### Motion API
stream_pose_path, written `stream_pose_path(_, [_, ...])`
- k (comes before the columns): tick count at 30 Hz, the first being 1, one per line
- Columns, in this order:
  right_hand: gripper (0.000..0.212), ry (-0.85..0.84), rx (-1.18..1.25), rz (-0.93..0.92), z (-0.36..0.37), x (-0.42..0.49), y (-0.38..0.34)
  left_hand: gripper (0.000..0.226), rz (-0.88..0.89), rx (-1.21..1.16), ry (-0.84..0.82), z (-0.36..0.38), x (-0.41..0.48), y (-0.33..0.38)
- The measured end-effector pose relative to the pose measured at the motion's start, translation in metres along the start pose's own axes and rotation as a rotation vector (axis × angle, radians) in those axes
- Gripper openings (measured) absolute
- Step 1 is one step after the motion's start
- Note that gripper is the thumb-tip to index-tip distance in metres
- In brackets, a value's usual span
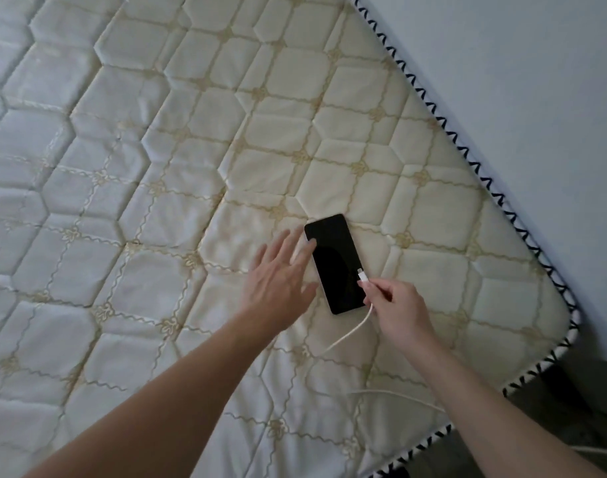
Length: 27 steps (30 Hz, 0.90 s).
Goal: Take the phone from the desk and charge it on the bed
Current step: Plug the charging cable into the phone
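- A cream quilted mattress [192,167] with tan stitched diamonds and a black-and-white zigzag edge trim fills most of the view; its rounded corner lies at the right, beside a pale grey wall [519,81].
- The left hand [278,274] lies palm down with fingers spread wide, gripping nothing; one fingertip touches the upper left edge of the phone.
- The right hand [395,308] pinches the cable just behind its plug, between thumb and fingers.
- The black rectangular phone [335,263] lies flat on the mattress, dark screen up, between the two hands.
- The thin white charging cable [350,334] trails across the mattress toward the near edge; its plug hovers over the screen, not inserted.
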State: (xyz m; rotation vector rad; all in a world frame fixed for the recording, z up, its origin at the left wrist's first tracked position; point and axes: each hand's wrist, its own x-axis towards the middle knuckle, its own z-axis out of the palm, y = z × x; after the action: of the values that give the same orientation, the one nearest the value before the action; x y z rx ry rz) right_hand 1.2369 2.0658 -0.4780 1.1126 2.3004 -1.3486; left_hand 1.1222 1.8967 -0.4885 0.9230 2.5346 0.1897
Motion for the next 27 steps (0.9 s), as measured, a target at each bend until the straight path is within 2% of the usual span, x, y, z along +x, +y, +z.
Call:
stream_pose_path(2, [0.031, 0.007, -0.018, 0.029, -0.005, -0.005, 0.016, 0.072, 0.146, 0.040, -0.036, 0.010, 0.005, 0.020])
stream_pose_path(5, [0.027, 0.049, -0.046, 0.030, -0.011, -0.010, 0.033, 0.079, 0.220, 0.091, -0.081, 0.024, 0.009, 0.034])
stream_pose_path(9, [0.042, 0.087, -0.125, 0.010, -0.020, -0.001, 0.048, 0.091, 0.213, 0.189, -0.113, 0.029, 0.016, 0.035])
stream_pose_path(14, [0.041, 0.097, -0.232, -0.070, -0.028, 0.021, 0.038, 0.097, 0.147, 0.191, -0.133, 0.013, 0.050, 0.032])
stream_pose_path(21, [0.032, 0.083, -0.169, -0.224, -0.022, 0.058, 0.011, 0.100, 0.113, 0.168, -0.182, -0.022, 0.114, 0.018])
stream_pose_path(25, [0.030, 0.028, -0.139, -0.232, -0.012, 0.065, 0.000, 0.103, 0.089, 0.180, -0.205, -0.035, 0.136, 0.009])
stream_pose_path(27, [0.022, 0.031, -0.137, -0.208, -0.007, 0.067, -0.003, 0.103, 0.086, 0.174, -0.219, -0.038, 0.141, 0.006])
